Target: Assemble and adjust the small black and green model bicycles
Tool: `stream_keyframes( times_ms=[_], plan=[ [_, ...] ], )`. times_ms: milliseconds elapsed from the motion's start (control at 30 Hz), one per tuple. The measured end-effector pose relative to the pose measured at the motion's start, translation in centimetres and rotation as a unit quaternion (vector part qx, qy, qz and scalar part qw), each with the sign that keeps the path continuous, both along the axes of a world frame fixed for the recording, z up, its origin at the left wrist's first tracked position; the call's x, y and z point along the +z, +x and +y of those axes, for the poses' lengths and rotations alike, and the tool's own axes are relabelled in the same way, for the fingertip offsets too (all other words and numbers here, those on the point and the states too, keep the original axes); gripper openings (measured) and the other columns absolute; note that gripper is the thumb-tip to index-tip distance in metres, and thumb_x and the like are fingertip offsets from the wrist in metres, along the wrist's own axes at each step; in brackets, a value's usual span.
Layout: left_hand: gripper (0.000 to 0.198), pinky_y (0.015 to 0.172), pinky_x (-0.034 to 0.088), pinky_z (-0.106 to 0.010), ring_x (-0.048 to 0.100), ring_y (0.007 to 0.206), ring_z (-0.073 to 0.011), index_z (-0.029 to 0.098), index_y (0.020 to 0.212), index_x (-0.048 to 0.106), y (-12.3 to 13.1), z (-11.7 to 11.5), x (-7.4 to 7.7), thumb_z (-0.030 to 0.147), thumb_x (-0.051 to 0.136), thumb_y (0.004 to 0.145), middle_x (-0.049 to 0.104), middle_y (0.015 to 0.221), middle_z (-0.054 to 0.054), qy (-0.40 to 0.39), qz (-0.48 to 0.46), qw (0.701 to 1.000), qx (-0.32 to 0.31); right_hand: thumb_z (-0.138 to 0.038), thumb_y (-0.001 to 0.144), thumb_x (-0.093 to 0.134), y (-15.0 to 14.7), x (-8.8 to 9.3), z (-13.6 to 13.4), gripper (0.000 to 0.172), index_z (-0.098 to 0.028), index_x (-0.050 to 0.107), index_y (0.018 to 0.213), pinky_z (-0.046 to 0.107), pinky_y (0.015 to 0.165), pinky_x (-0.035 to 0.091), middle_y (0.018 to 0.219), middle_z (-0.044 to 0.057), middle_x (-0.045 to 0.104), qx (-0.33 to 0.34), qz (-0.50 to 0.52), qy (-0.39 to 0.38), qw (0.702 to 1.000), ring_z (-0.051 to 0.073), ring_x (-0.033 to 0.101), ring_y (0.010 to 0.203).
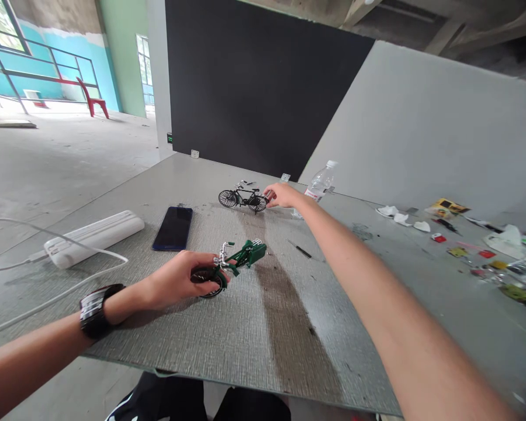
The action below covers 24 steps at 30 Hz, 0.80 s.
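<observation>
My left hand [179, 279] is closed around the front end of a green model bicycle [245, 255], near its front wheel and silver handlebars. The bicycle's rear wheel is missing from sight, and part of the front wheel is hidden behind my fingers. Farther back on the table a black model bicycle [242, 197] stands upright, side on, its front pointing left. The fingers of my right hand [281, 194] are bent together at its rear end, over the rear rack. A small thin tool with a dark handle [303, 251] lies to the right of the green bicycle.
A dark phone [172, 228] lies left of the bicycles. Beside it is a white power strip-like block [94, 237] with a white cable [114, 255]. A clear bottle [322, 181] stands behind my right wrist. Small colored parts [460, 252] and white scraps [401, 218] lie right.
</observation>
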<state>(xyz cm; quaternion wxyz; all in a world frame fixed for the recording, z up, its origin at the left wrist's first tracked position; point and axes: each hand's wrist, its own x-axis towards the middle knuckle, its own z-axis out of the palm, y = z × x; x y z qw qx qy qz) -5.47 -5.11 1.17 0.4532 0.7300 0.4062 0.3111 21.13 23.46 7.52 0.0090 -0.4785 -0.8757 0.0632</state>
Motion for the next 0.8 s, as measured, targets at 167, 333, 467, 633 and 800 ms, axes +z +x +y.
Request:
stream_keyframes(
  times_ms=[167, 333, 467, 633, 800],
  plan=[
    [0.02, 0.084, 0.055, -0.031, 0.07, 0.089, -0.0189, 0.016, 0.103, 0.074, 0.0, 0.0, -0.2, 0.018, 0.065, 0.085, 0.077, 0.101, -0.005, 0.0, -0.005, 1.0, -0.002, -0.018, 0.076, 0.083, 0.1, 0.1, 0.0, 0.052, -0.016, 0.067, 0.125, 0.034, 0.091, 0.052, 0.117, 0.012, 0.074, 0.003, -0.007, 0.005, 1.0, 0.024, 0.07, 0.104],
    [0.02, 0.082, 0.055, -0.03, 0.07, 0.088, -0.0186, 0.016, 0.103, 0.074, 0.0, -0.1, -0.1, 0.018, 0.065, 0.085, 0.077, 0.099, -0.005, -0.002, -0.004, 1.0, 0.003, -0.02, 0.073, 0.085, 0.3, 0.0, 0.2, 0.053, -0.017, 0.069, 0.123, 0.034, 0.092, 0.052, 0.115, 0.011, 0.074, 0.002, -0.007, 0.005, 1.0, 0.025, 0.07, 0.106],
    [0.019, 0.081, 0.055, -0.03, 0.07, 0.087, -0.0186, 0.017, 0.102, 0.074, 0.1, -0.1, 0.0, 0.018, 0.065, 0.085, 0.077, 0.098, -0.004, 0.007, 0.001, 1.0, 0.001, -0.019, 0.074, 0.083, 0.5, -0.2, 0.1, 0.052, -0.017, 0.068, 0.124, 0.034, 0.09, 0.053, 0.115, 0.01, 0.074, -0.002, -0.003, 0.004, 1.0, 0.025, 0.07, 0.105],
    [0.021, 0.083, 0.055, -0.031, 0.071, 0.09, -0.0191, 0.017, 0.105, 0.074, 0.0, 0.0, -0.2, 0.018, 0.065, 0.085, 0.078, 0.102, -0.004, -0.001, -0.008, 1.0, -0.003, -0.02, 0.076, 0.081, 0.5, 0.2, -0.3, 0.052, -0.021, 0.066, 0.126, 0.034, 0.087, 0.053, 0.117, 0.009, 0.073, -0.032, -0.026, 0.013, 0.999, 0.024, 0.07, 0.1],
    [0.023, 0.088, 0.054, -0.032, 0.071, 0.095, -0.02, 0.017, 0.106, 0.074, -0.1, 0.1, -0.5, 0.02, 0.066, 0.086, 0.078, 0.104, -0.005, -0.008, -0.005, 1.0, -0.007, -0.023, 0.078, 0.08, 0.2, 1.3, -3.1, 0.042, -0.013, 0.07, 0.117, 0.047, 0.078, 0.053, 0.11, 0.023, 0.071, -0.149, -0.087, 0.075, 0.982, 0.038, 0.071, 0.093]
  ],
)
